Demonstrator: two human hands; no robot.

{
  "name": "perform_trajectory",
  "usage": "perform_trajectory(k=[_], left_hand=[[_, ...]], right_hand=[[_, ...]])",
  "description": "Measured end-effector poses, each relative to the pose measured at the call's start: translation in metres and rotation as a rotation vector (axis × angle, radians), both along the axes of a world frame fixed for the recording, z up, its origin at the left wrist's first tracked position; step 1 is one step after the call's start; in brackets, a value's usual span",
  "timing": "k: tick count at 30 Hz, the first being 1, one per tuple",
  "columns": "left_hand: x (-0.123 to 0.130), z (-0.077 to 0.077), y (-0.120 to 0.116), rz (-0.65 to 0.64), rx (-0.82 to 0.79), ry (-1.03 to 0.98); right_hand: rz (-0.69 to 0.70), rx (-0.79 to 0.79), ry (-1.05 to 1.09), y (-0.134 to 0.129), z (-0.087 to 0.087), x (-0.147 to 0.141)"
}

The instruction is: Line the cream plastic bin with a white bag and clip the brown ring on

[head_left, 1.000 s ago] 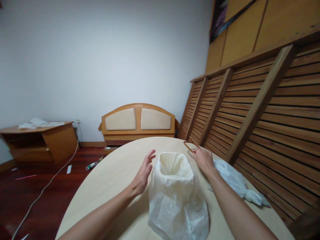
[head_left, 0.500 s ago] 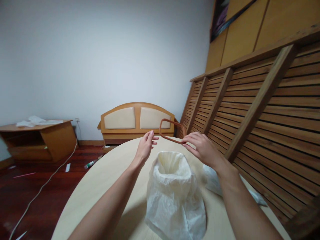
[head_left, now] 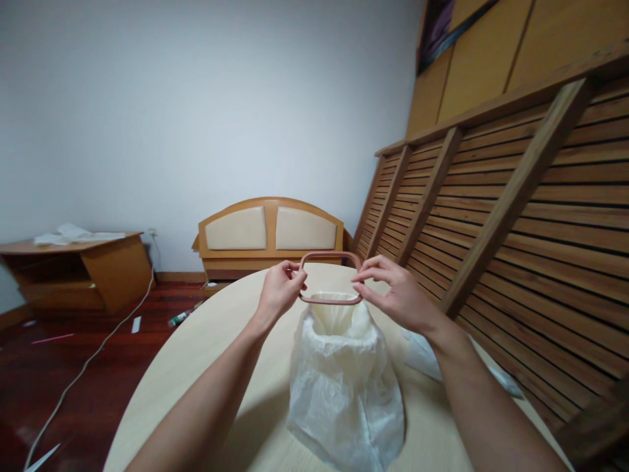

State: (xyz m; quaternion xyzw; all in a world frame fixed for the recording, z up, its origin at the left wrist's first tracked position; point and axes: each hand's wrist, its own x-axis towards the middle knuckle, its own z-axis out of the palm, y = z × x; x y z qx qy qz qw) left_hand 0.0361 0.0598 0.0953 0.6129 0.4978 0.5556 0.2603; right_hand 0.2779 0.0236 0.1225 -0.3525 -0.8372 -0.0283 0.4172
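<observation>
A brown ring (head_left: 330, 302), shaped like a rectangle with rounded corners, is held level just above the mouth of a bin-shaped container that is covered by a white plastic bag (head_left: 344, 387). The bag is folded over the container's rim and hangs down outside it, hiding its walls. My left hand (head_left: 282, 288) pinches the ring's left side between thumb and fingers. At the right side, my right hand (head_left: 390, 288) has its thumb and fingertips around the ring's edge, lightly bent. Both stand on a round, pale table (head_left: 236, 334), beneath my forearms.
Another white plastic bag (head_left: 421, 354) lies on the table by my right forearm. Wooden slatted panels (head_left: 481, 229) lean along the right. Beyond the table is a headboard (head_left: 270, 226). A low cabinet (head_left: 113, 275) and a white cable (head_left: 93, 354) are at left.
The ring has come down and nearer, from tilted to nearly level over the bag's mouth. My left hand, formerly apart from it, now grips its left side.
</observation>
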Motion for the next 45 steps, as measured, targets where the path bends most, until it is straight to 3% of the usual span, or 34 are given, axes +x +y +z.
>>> perform_trajectory(k=[4,9,16,25,31,34,40,45], left_hand=[[0.003,0.001,-0.008,0.016,0.011,0.082],[0.005,0.002,-0.012,0.029,0.067,0.132],[0.011,0.003,-0.023,0.024,0.071,0.122],[0.01,0.015,-0.033,-0.058,0.103,0.218],[-0.002,0.016,-0.034,-0.357,-0.088,0.314],[-0.001,0.015,-0.034,-0.315,-0.067,0.292],[0.005,0.011,-0.027,-0.164,-0.015,0.263],[0.007,0.003,-0.021,-0.118,-0.089,0.317]], right_hand=[[-0.174,-0.204,0.359,0.014,-0.008,0.001],[-0.019,-0.429,0.535,0.023,-0.014,0.003],[0.001,-0.604,0.519,0.011,-0.009,0.004],[-0.092,-0.524,0.394,0.008,-0.006,0.011],[0.026,-0.539,0.299,-0.002,0.0,0.003],[0.063,-0.551,0.323,0.001,-0.003,-0.002],[-0.055,-0.594,0.501,0.015,-0.016,-0.003],[-0.113,-0.658,0.378,0.02,-0.026,0.001]])
